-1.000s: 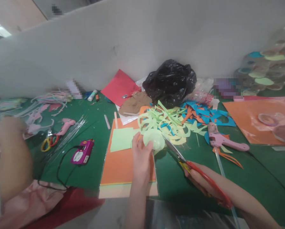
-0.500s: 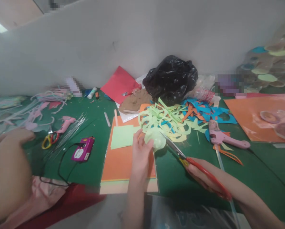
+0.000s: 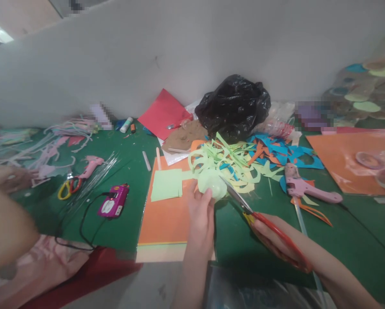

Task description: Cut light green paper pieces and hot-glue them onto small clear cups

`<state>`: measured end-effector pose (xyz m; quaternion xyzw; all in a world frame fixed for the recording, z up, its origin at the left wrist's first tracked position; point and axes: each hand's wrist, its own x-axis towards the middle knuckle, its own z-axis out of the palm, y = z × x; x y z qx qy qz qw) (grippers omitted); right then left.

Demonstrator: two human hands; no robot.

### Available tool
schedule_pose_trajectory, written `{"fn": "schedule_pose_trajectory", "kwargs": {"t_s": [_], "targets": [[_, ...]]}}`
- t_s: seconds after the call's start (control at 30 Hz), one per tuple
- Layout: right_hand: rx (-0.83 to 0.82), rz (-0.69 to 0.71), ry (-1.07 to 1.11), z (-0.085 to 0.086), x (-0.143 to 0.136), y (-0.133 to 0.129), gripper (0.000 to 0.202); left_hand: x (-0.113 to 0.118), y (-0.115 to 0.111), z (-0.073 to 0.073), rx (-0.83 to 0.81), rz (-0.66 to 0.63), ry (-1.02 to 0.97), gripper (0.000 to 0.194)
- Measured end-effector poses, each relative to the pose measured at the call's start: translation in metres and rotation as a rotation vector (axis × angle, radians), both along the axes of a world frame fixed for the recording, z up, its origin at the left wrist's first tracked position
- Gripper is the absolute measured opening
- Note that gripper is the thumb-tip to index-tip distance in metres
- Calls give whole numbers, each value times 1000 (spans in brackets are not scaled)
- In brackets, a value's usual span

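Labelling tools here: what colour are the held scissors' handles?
Mostly red handles where visible, with some yellow; head view.

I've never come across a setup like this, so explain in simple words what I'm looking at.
There is no machine here, just a person's two bare hands. The view comes from a camera worn on that person's head, looking forward and down. The left hand holds a pale green round piece. The right hand holds scissors, their blades directed toward its edge; whether they touch is hard to tell. On the green table lie orange sheets, light green scraps, a black plastic bag and a pink glue gun. At the far left, another person's arm reaches in.
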<state>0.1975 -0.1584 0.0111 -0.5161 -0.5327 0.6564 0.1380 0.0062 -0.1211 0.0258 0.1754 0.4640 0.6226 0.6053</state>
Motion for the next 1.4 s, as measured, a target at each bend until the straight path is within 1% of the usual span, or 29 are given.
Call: {"fn": "schedule_pose_trajectory", "kwargs": {"t_s": [0.07,0.17,0.27,0.33,0.4,0.5,0.57,0.77,1.0,1.07,1.2,1.3,1.4], "targets": [[-18,-26,1,-4,-1,-1,61,5,-2,0,13,11,-50,56],[-27,-51,10,-8,-1,-3,61,8,-4,0,24,-13,-42,41],[-23,-32,5,-10,0,-4,60,8,-6,2,15,-41,-36,34],[-21,-16,-6,-10,2,-4,59,8,-6,3,-3,-19,-64,38],[22,4,-7,-10,3,-3,58,7,-5,4,-38,25,-67,46],[97,61,-37,-10,6,-1,59,6,-4,6,-74,90,-23,59],[108,83,-71,-10,7,-2,61,4,-3,8,-68,111,0,63],[135,91,-117,-13,11,-7,59,-4,-3,17,-15,65,8,60],[162,126,-57,-18,16,-12,53,-7,-5,14,-10,38,14,60],[155,132,-69,-16,15,-12,53,-6,-6,14,2,21,9,58],[159,122,-69,-7,10,-8,56,-8,-5,14,15,-10,11,57],[141,134,-54,-1,6,-5,58,-9,-4,14,7,-15,20,58],[118,124,-39,1,2,-3,62,-10,-5,13,5,-14,28,58]]}}
